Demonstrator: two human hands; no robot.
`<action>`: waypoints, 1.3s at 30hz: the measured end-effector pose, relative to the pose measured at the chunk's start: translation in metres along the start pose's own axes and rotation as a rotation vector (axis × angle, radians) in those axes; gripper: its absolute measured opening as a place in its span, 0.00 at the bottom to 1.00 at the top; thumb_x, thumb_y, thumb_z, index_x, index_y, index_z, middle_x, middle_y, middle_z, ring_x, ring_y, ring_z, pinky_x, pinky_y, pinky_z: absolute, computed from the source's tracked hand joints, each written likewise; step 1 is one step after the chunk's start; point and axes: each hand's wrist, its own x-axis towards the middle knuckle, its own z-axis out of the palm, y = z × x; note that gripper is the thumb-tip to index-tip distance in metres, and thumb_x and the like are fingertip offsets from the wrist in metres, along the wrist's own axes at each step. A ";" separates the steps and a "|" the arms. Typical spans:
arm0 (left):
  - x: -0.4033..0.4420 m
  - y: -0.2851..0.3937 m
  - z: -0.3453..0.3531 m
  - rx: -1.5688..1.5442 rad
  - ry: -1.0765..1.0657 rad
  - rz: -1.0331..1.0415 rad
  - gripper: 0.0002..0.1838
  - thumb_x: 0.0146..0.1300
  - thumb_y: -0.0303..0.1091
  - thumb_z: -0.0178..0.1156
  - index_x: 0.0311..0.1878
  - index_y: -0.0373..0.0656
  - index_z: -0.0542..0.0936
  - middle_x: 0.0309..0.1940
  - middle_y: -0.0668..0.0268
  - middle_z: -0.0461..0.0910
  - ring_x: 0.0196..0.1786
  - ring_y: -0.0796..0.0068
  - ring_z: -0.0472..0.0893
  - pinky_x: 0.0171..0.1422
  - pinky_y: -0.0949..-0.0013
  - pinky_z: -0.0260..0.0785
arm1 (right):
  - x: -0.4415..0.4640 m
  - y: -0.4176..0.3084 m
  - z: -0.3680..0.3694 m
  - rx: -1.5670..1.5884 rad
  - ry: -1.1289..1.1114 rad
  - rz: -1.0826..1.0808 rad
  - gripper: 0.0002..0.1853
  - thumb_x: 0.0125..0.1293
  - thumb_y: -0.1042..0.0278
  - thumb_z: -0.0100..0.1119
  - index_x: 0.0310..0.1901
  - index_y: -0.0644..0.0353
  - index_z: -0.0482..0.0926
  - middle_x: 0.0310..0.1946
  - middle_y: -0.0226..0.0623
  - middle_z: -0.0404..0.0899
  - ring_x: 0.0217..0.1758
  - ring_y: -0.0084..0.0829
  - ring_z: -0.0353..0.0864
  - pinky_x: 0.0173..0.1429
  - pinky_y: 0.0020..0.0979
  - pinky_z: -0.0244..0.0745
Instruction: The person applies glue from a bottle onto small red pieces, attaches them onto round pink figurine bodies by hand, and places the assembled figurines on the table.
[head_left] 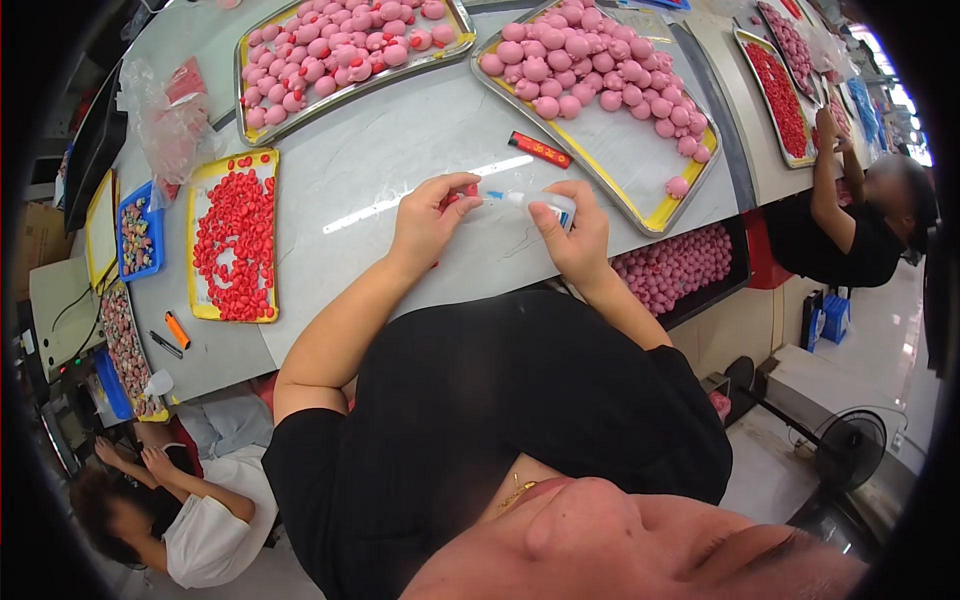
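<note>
My left hand (432, 222) is closed in a pinch on a small red piece (472, 189), mostly covered by the fingertips. My right hand (582, 232) grips a small white glue bottle (519, 198), tilted on its side. Its blue-based thin nozzle (494, 195) points left at the red piece; I cannot tell whether they touch. Beyond my hands lies a red marker-like tube (540, 149). To the left, a yellow tray (268, 297) holds many loose red pieces (236, 215).
Metal-rimmed trays of pink balls (575, 60) and of pink balls with red parts (330, 45) stand at the back. A plastic bag (165, 130), blue tray (141, 265) and orange lighter (177, 330) lie left. One person (215, 515) sits left, another (840, 225) right.
</note>
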 end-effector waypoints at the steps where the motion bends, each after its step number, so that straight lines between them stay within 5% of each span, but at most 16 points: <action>1: 0.000 0.001 0.000 -0.007 0.001 -0.017 0.13 0.56 0.24 0.64 0.46 0.39 0.80 0.34 0.67 0.80 0.32 0.79 0.77 0.39 0.77 0.71 | 0.001 0.003 0.000 -0.003 0.011 0.002 0.14 0.59 0.65 0.65 0.40 0.64 0.73 0.25 0.38 0.79 0.25 0.29 0.80 0.29 0.29 0.72; 8: 0.003 0.004 -0.007 -0.226 0.000 -0.261 0.12 0.60 0.25 0.62 0.48 0.37 0.79 0.33 0.71 0.77 0.29 0.87 0.70 0.32 0.82 0.63 | 0.017 0.037 0.010 0.196 0.170 -0.051 0.16 0.60 0.67 0.63 0.48 0.63 0.75 0.40 0.34 0.78 0.37 0.21 0.76 0.41 0.27 0.71; 10: 0.003 0.001 -0.005 -0.232 -0.019 -0.220 0.12 0.61 0.26 0.61 0.48 0.36 0.78 0.32 0.73 0.75 0.27 0.89 0.67 0.29 0.83 0.59 | 0.020 0.025 0.003 0.084 -0.019 0.050 0.16 0.59 0.68 0.63 0.48 0.60 0.75 0.40 0.33 0.78 0.35 0.24 0.76 0.40 0.29 0.71; 17: 0.002 0.001 -0.005 -0.254 -0.015 -0.223 0.12 0.61 0.27 0.62 0.48 0.36 0.78 0.30 0.74 0.74 0.25 0.90 0.65 0.27 0.83 0.57 | 0.019 0.025 -0.011 -0.061 0.134 -0.154 0.19 0.55 0.68 0.65 0.49 0.60 0.75 0.42 0.42 0.77 0.41 0.37 0.76 0.46 0.34 0.71; 19: 0.002 0.000 -0.005 -0.256 -0.006 -0.213 0.12 0.61 0.27 0.62 0.48 0.36 0.78 0.30 0.74 0.74 0.25 0.89 0.65 0.27 0.83 0.57 | 0.025 0.036 -0.042 -0.489 0.331 -0.289 0.20 0.54 0.67 0.66 0.49 0.60 0.76 0.43 0.43 0.76 0.46 0.42 0.74 0.52 0.38 0.69; 24: 0.001 0.001 -0.005 -0.262 -0.026 -0.227 0.13 0.61 0.28 0.62 0.48 0.36 0.78 0.30 0.74 0.74 0.26 0.89 0.66 0.29 0.82 0.59 | 0.028 0.052 -0.116 -1.107 0.464 -0.002 0.21 0.50 0.65 0.69 0.46 0.61 0.77 0.41 0.43 0.74 0.46 0.43 0.73 0.52 0.40 0.69; 26: 0.001 0.003 -0.006 -0.259 -0.031 -0.231 0.13 0.61 0.28 0.62 0.48 0.36 0.78 0.30 0.74 0.75 0.26 0.89 0.66 0.29 0.82 0.59 | 0.023 0.060 -0.133 -0.979 0.290 0.271 0.21 0.48 0.64 0.70 0.44 0.62 0.78 0.41 0.43 0.75 0.44 0.43 0.75 0.49 0.39 0.71; 31: -0.001 0.006 -0.006 -0.196 -0.032 -0.202 0.13 0.63 0.27 0.61 0.49 0.34 0.77 0.30 0.72 0.74 0.24 0.88 0.65 0.27 0.82 0.57 | 0.023 0.036 -0.120 -0.671 0.325 0.238 0.18 0.51 0.71 0.69 0.44 0.63 0.77 0.40 0.40 0.75 0.41 0.33 0.77 0.45 0.31 0.73; 33: -0.003 0.009 -0.008 -0.212 -0.099 -0.253 0.13 0.61 0.28 0.63 0.48 0.36 0.78 0.32 0.73 0.76 0.28 0.88 0.69 0.33 0.82 0.63 | 0.016 0.031 -0.102 0.034 0.090 0.352 0.16 0.55 0.77 0.64 0.47 0.64 0.75 0.43 0.37 0.75 0.44 0.27 0.77 0.50 0.28 0.72; 34: -0.004 0.012 -0.007 -0.210 -0.093 -0.259 0.13 0.61 0.28 0.63 0.48 0.36 0.78 0.32 0.73 0.76 0.28 0.88 0.69 0.33 0.82 0.63 | 0.012 0.026 -0.090 0.037 0.082 0.354 0.16 0.55 0.77 0.64 0.47 0.64 0.75 0.43 0.37 0.75 0.44 0.27 0.77 0.50 0.28 0.72; 36: -0.006 0.017 -0.003 -0.203 -0.143 -0.235 0.13 0.59 0.26 0.64 0.48 0.37 0.79 0.33 0.72 0.77 0.32 0.86 0.72 0.39 0.81 0.67 | 0.004 0.015 -0.062 0.424 -0.111 0.192 0.19 0.57 0.81 0.61 0.51 0.63 0.72 0.46 0.36 0.74 0.51 0.26 0.75 0.57 0.28 0.70; 39: -0.008 0.018 -0.001 -0.131 -0.257 -0.170 0.13 0.58 0.25 0.64 0.47 0.38 0.80 0.36 0.68 0.79 0.35 0.83 0.75 0.44 0.78 0.69 | -0.007 0.007 -0.029 0.577 -0.207 0.021 0.22 0.56 0.84 0.60 0.54 0.62 0.70 0.47 0.36 0.74 0.56 0.28 0.73 0.61 0.30 0.69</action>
